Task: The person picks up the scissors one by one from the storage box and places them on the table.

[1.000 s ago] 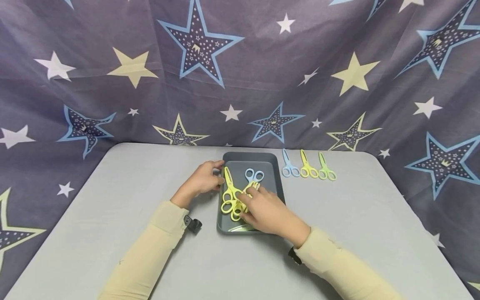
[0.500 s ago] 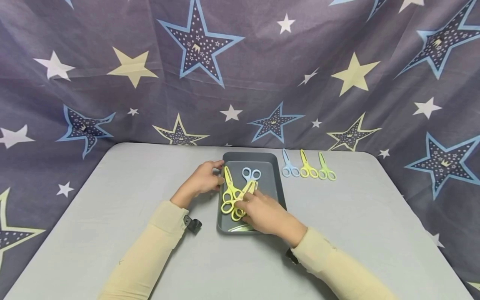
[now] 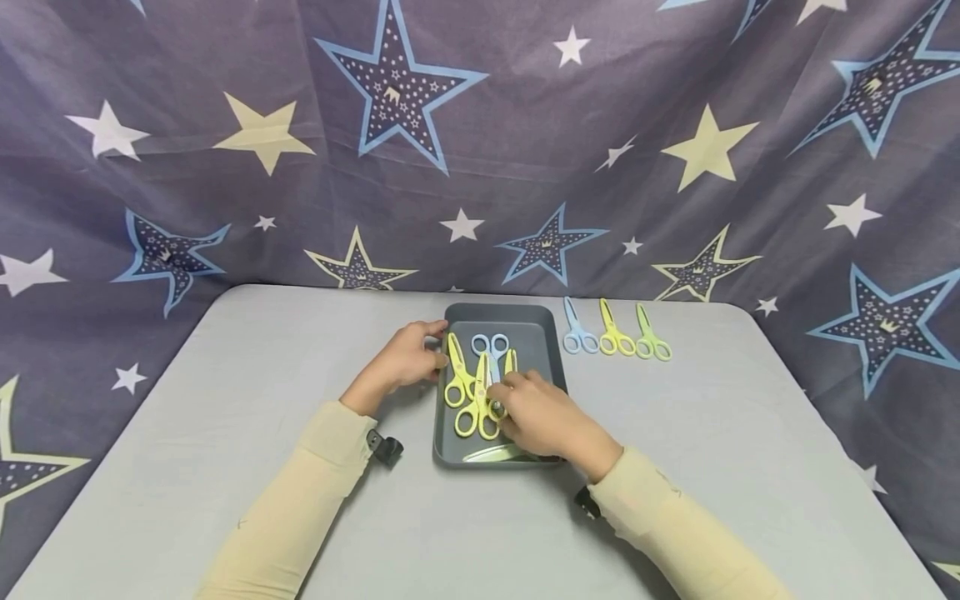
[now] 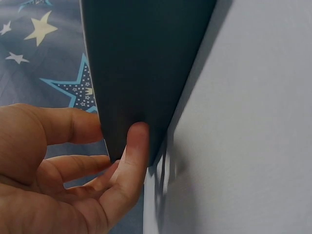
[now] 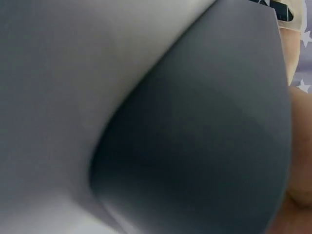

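My left hand [image 3: 408,357] holds the left wall of a dark grey tray [image 3: 543,333] in the head view. In the left wrist view, one fingertip of the left hand [image 4: 63,165] presses the tray's outer wall [image 4: 141,63] while others meet its rim. Inside the tray, my right hand [image 3: 540,417] has curled fingers at yellow scissors [image 3: 483,404] and seems to pinch a handle; the fingertips are partly hidden. Another yellow pair of scissors [image 3: 457,367] lies along the left wall. Blue scissors [image 3: 491,343] point toward me, partly covered. A pale green piece [image 3: 495,453] lies at the near end.
Right of the tray, blue scissors [image 3: 579,333], yellow scissors [image 3: 615,333] and green scissors [image 3: 651,337] lie in a row with blades pointing away. A grey-covered table [image 3: 360,525] bears everything. A star-patterned curtain [image 3: 465,150] hangs behind it.
The yellow scissors in mid-tray have turned more upright and apart from the pile. The blue scissors in the tray have shifted left. My right hand has shifted slightly; the left stays put.
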Tool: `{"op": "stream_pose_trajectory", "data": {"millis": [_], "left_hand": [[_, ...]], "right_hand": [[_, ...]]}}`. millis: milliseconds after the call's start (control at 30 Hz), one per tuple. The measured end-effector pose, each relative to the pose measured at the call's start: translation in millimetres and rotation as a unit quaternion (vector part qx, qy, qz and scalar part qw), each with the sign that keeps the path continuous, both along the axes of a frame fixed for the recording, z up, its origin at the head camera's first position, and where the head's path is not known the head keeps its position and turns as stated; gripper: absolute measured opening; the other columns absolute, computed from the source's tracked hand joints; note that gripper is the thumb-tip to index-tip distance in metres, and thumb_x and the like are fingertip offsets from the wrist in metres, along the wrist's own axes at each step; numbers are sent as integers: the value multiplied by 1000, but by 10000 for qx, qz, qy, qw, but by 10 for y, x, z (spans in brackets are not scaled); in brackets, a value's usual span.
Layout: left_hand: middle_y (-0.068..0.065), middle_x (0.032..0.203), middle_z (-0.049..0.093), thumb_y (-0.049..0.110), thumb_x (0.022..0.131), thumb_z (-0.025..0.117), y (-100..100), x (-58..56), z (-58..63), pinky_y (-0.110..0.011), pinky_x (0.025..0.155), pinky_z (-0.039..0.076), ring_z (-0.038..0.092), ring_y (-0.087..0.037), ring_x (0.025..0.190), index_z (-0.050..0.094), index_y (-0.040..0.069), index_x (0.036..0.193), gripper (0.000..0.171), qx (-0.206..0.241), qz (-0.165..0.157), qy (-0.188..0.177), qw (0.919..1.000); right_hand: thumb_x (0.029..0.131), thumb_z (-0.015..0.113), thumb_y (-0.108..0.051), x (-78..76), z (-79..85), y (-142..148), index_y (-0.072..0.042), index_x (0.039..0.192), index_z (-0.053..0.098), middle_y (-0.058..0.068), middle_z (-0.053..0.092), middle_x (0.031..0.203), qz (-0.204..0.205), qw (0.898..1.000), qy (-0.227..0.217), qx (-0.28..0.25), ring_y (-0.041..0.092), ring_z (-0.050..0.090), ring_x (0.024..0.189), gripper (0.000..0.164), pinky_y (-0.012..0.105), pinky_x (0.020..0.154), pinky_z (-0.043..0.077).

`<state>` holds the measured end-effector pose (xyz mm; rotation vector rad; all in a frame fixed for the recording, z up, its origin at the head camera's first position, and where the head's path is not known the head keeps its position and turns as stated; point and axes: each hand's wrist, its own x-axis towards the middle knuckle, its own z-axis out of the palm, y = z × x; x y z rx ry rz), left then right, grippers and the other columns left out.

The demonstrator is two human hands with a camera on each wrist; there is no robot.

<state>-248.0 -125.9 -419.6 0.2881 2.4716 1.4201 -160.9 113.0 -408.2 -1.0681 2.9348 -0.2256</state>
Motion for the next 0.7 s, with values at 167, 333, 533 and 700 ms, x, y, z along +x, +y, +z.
{"op": "stream_pose_trajectory", "data": {"millis": [167,333,533,700], "left_hand": [[-27,145,47,-2,88,65,3,2,4,-31,69,66,72,-22,76,36,-2,157,74,-29,9,-18,10000],[-26,146,47,0,90,64,-12,-3,5,-31,69,65,72,-22,76,35,-2,157,73,-74,-9,-2,10000],[-25,146,48,-1,90,64,-13,-5,-1,-31,69,65,72,-22,75,34,-2,157,73,-35,-20,-14,10000],[-25,146,48,-1,90,65,-6,0,2,-31,69,66,72,-21,75,35,-2,157,73,-19,-18,-29,10000]], "right_hand": [[96,72,-28,-11,-37,-7,-10,126,69,11,65,121,-55,9997,-64,-236,31,62,104,35,45,91,58],[94,73,-21,-18,-61,-33,-9,115,71,13,67,115,-48,9995,45,-309,31,65,102,24,46,90,58],[89,72,-12,-18,-67,-31,-9,115,72,13,67,118,-211,9996,7,-201,34,63,99,26,45,81,60],[88,78,-14,-15,-59,-34,-10,115,71,13,65,116,-336,9990,-150,-253,33,62,99,29,47,84,59]]}}
